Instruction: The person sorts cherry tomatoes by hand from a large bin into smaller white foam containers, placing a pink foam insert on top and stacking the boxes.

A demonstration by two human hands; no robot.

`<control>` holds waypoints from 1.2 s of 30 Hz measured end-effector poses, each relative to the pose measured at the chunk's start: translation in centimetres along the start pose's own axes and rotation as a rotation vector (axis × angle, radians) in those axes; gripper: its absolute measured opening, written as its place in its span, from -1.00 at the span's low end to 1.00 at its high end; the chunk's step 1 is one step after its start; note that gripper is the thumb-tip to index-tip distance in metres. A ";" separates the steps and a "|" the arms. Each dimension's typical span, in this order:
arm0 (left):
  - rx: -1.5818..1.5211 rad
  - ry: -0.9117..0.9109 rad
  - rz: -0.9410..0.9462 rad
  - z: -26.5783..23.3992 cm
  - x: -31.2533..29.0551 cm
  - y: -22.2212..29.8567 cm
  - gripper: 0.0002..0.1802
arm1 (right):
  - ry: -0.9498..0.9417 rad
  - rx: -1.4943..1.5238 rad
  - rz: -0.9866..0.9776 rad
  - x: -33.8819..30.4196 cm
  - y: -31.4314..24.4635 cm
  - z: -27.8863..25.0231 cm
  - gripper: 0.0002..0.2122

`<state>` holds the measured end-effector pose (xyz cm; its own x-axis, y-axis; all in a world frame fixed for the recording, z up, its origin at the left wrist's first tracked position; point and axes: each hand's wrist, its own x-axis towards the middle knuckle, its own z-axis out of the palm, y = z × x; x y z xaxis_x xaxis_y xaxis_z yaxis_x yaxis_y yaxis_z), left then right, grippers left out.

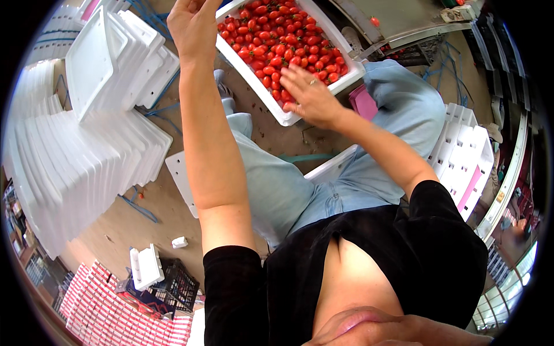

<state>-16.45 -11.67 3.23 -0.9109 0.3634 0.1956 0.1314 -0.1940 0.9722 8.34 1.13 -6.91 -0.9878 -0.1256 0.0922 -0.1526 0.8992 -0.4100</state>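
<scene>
Sitting low over the floor, the person leans toward a white foam tray (287,118) full of small red cherry tomatoes (277,34). The tray lies flat on the brown floor just past the knees, so both hands can get to it without a stretch.

The right hand (309,95) rests palm down on the tomatoes at the near corner of the tray. Its fingers are spread and loose, touching the fruit, and they are not closed around any one tomato. A ring shows on one finger.

The left hand (193,26) is held up high over the far left edge of the tray, with the arm stretched long. Its fingertips run off the top of the picture, so it is not clear if it is open or pinching something.

The person wears light blue jeans (277,184) and a black top. A second white tray (332,167) sits between the legs, close to the body and easy to reach.

On the left, many empty white foam trays (75,161) are packed in tall leaning stacks, kept out of the way but near. More white trays (467,155) stand on the right. A black plastic crate (176,285) and red and white boxes (109,314) sit lower left, well apart from the hands
</scene>
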 end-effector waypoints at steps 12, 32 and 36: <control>0.112 0.024 0.001 0.6 0.1 1.2 -0.79 | 0.236 -0.230 0.055 14.9 8.9 0.6 -0.52; 0.166 0.015 0.027 1.1 0.0 0.5 -0.83 | 0.199 -0.161 0.297 -0.2 3.2 -0.8 -0.39; 0.227 -0.001 0.025 0.9 0.1 0.4 -0.82 | 0.077 -0.180 0.283 -2.0 1.8 -0.2 -0.36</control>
<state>-16.13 -10.90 3.71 -0.9057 0.3623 0.2200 0.2386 0.0067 0.9711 10.08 3.07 -7.65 -0.9839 0.1648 0.0687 0.1415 0.9544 -0.2628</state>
